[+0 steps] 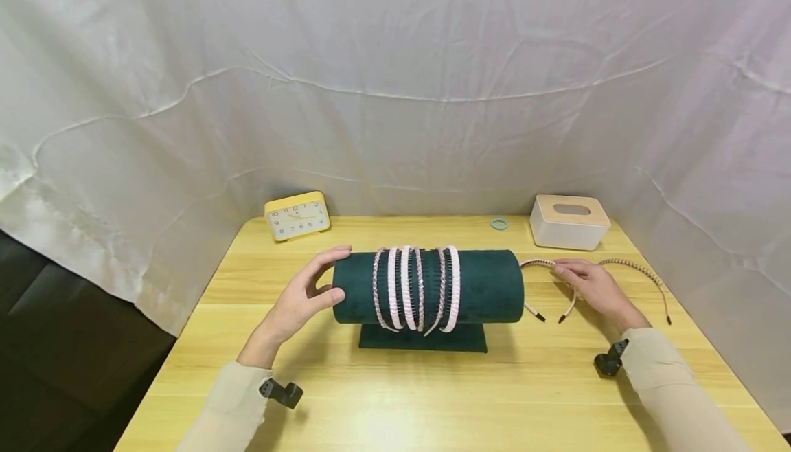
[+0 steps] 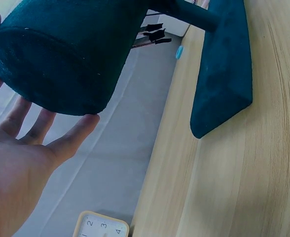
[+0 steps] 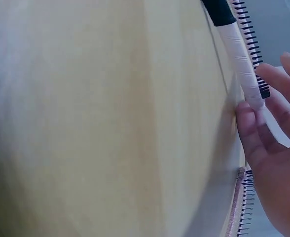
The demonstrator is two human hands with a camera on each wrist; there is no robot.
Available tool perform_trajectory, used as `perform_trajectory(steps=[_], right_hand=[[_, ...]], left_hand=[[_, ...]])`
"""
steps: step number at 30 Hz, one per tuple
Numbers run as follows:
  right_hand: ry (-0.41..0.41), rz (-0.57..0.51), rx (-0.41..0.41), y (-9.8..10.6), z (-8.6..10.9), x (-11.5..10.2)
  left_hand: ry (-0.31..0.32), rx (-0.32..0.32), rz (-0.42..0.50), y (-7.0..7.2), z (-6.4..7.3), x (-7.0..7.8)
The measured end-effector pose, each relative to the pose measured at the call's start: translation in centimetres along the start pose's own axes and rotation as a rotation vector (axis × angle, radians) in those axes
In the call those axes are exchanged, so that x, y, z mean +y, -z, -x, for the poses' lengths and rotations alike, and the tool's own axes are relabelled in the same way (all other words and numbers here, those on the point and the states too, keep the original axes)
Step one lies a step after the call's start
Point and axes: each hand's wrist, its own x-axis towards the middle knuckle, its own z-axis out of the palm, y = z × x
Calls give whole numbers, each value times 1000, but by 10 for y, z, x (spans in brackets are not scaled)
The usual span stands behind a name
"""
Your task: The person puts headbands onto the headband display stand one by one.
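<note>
A dark green padded roll stand (image 1: 494, 287) carries several pink and mauve headbands (image 1: 454, 287) around its middle, their comb teeth facing inward. My left hand (image 1: 303, 297) holds the roll's left end, thumb on the front and fingers toward the top and back. The left wrist view shows the thumb tip at the rim of the roll (image 2: 46, 74), the palm apart from it. Beyond the roll's right end, my right hand (image 1: 593, 287) pinches a pale pink headband (image 1: 537, 262) with black tips. In the right wrist view thumb and fingers meet around that headband's wrapped band (image 3: 243, 69).
A tan headband (image 1: 636, 270) lies right of my right hand. Toward the back stand a yellow clock (image 1: 298, 216), a small blue ring (image 1: 499, 223) and a white tissue box (image 1: 568, 225) with a wooden top. Pale curtains (image 1: 395, 95) enclose the wooden table (image 1: 383, 411).
</note>
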Motion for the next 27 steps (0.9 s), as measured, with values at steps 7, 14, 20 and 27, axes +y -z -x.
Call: perform_trajectory(steps=[7, 14, 20, 27], right_hand=[[24, -67, -6, 4, 4, -2], [-18, -76, -47, 6, 2, 1], [-72, -95, -82, 7, 0, 3], [-31, -165, -92, 5, 1, 6]], left_hand=[[4, 1, -6, 0, 1, -1], [-1, 0, -1, 0, 0, -1], [-2, 3, -6, 0, 1, -1], [2, 1, -6, 0, 1, 0]])
